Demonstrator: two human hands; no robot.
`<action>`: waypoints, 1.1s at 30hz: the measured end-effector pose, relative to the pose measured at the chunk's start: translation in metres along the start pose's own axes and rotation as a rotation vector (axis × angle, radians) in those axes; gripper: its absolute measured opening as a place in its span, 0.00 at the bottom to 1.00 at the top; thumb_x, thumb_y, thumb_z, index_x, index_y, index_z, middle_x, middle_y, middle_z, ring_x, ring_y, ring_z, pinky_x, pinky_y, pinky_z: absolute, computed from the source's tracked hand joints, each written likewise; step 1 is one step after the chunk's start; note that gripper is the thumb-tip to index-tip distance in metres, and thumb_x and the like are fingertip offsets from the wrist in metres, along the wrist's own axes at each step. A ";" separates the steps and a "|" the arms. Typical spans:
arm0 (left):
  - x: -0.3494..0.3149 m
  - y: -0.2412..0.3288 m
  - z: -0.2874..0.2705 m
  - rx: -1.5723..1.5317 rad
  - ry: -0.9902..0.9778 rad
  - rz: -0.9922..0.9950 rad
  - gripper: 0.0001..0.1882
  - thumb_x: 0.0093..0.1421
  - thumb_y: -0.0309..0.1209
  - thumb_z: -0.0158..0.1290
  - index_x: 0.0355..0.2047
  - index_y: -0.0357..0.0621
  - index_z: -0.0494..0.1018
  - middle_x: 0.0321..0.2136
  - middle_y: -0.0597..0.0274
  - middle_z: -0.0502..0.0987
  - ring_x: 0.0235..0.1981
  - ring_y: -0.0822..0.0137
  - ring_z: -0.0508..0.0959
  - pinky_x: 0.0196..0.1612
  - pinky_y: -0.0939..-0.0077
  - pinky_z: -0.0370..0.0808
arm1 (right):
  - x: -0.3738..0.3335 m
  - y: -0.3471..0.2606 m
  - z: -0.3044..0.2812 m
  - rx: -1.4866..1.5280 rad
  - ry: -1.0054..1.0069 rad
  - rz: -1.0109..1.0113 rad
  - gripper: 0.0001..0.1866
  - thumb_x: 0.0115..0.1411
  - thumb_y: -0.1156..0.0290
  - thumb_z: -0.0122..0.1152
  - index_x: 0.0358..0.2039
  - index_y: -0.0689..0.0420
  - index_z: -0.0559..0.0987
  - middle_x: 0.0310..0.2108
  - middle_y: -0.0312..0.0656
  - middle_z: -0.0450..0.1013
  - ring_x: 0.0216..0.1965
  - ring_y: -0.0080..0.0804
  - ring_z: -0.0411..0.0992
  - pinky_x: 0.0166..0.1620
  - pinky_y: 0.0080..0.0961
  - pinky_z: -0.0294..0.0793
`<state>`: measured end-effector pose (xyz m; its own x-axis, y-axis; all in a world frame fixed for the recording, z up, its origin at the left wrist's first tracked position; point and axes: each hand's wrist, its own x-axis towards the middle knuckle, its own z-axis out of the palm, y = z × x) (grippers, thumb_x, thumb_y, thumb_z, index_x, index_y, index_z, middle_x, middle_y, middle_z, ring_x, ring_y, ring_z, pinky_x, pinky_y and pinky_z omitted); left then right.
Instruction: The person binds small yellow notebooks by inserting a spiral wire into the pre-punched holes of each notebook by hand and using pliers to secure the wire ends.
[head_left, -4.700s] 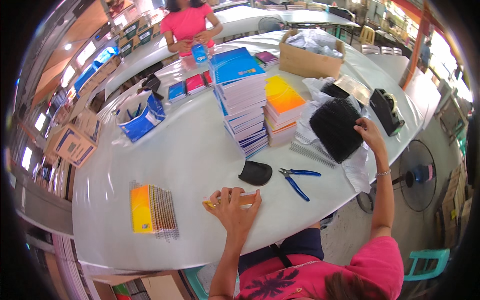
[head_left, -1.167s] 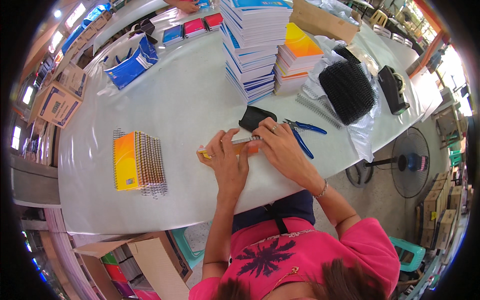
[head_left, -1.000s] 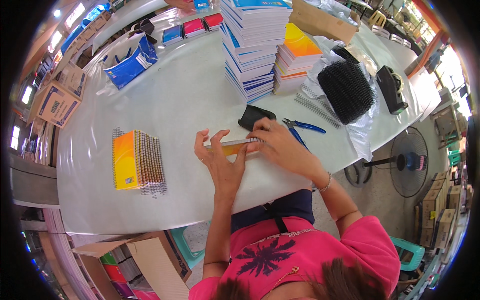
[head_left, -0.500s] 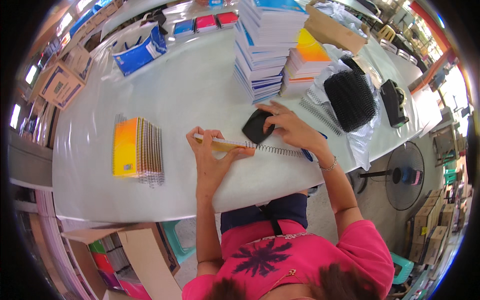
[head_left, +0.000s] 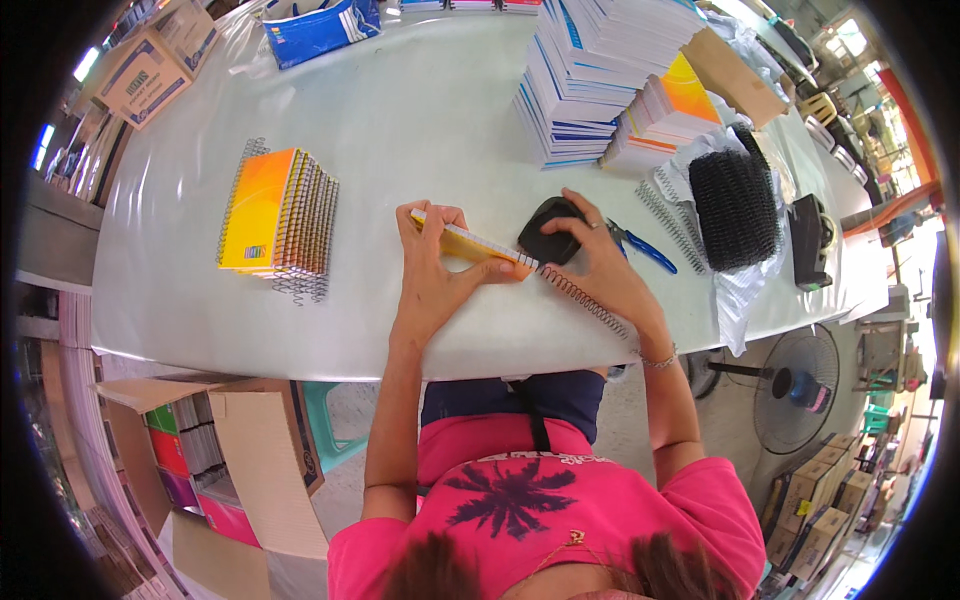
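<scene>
My left hand (head_left: 432, 270) grips a small yellow notebook (head_left: 470, 242) edge-up, thumb on the near side and fingers on the far side. From the notebook's right end a dark wire spiral coil (head_left: 590, 302) runs out to the right, passing under my right hand (head_left: 598, 265). That hand is open, its fingers apart, with a fingertip on a black rounded-square object (head_left: 550, 228); its thumb is close to the coil where it meets the notebook. Blue-handled pliers (head_left: 650, 250) lie just right of my right hand.
Yellow spiral notebooks (head_left: 265, 215) are stacked at left. Tall paper stacks (head_left: 590, 90) and orange-covered pads (head_left: 660, 120) stand at the back. Black coils (head_left: 735, 210) lie on plastic at right, beside a black tape dispenser (head_left: 810, 240). A blue pouch (head_left: 320, 35) is at far left; a fan (head_left: 795, 385) stands beyond the table.
The view has shifted, so the table's things sit higher in the picture. The pliers show more fully beside my right hand. My left hand still grips the notebook; my right stays by the black object.
</scene>
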<state>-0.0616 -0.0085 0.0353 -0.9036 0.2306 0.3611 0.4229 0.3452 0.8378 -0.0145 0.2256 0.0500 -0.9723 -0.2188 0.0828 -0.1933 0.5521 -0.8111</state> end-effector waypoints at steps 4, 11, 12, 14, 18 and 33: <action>-0.001 -0.002 0.002 -0.003 0.012 0.016 0.35 0.38 0.34 0.75 0.42 0.44 0.64 0.43 0.56 0.59 0.48 0.56 0.62 0.49 0.61 0.69 | -0.001 -0.004 -0.020 0.965 -0.200 0.047 0.30 0.55 0.61 0.70 0.54 0.61 0.72 0.67 0.53 0.56 0.64 0.42 0.61 0.64 0.34 0.60; 0.001 -0.001 0.001 -0.017 0.019 0.021 0.35 0.37 0.35 0.76 0.40 0.44 0.64 0.41 0.57 0.59 0.47 0.56 0.63 0.48 0.62 0.68 | 0.004 -0.013 -0.031 0.290 -0.141 0.113 0.21 0.55 0.60 0.70 0.47 0.55 0.81 0.62 0.52 0.65 0.62 0.37 0.64 0.62 0.31 0.64; 0.001 -0.001 0.000 -0.016 0.009 0.025 0.35 0.37 0.35 0.76 0.40 0.44 0.64 0.41 0.57 0.59 0.47 0.57 0.63 0.48 0.63 0.68 | 0.003 -0.017 -0.035 0.337 -0.211 0.110 0.21 0.55 0.61 0.70 0.47 0.55 0.81 0.62 0.51 0.65 0.62 0.37 0.64 0.62 0.30 0.64; -0.001 -0.004 -0.002 -0.014 -0.018 0.026 0.35 0.37 0.35 0.76 0.40 0.44 0.64 0.42 0.58 0.59 0.46 0.58 0.63 0.48 0.64 0.69 | -0.001 -0.025 -0.026 0.085 -0.165 0.100 0.20 0.55 0.66 0.69 0.49 0.56 0.81 0.62 0.51 0.65 0.63 0.37 0.64 0.62 0.30 0.64; -0.001 -0.004 0.000 -0.148 -0.030 0.010 0.35 0.38 0.34 0.76 0.40 0.43 0.64 0.42 0.59 0.59 0.44 0.61 0.65 0.47 0.66 0.70 | -0.006 -0.031 -0.032 0.312 -0.175 0.088 0.21 0.56 0.68 0.69 0.51 0.56 0.80 0.61 0.49 0.65 0.61 0.37 0.65 0.61 0.28 0.65; 0.002 -0.002 -0.002 -0.099 -0.106 -0.011 0.37 0.39 0.33 0.75 0.43 0.44 0.62 0.43 0.60 0.59 0.45 0.61 0.67 0.47 0.68 0.70 | -0.010 -0.021 -0.032 0.545 -0.188 0.163 0.18 0.58 0.69 0.65 0.49 0.61 0.79 0.60 0.45 0.66 0.56 0.28 0.65 0.59 0.26 0.65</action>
<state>-0.0643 -0.0108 0.0347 -0.8934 0.3244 0.3109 0.3998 0.2582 0.8795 -0.0051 0.2420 0.0847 -0.9340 -0.3322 -0.1318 0.1007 0.1091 -0.9889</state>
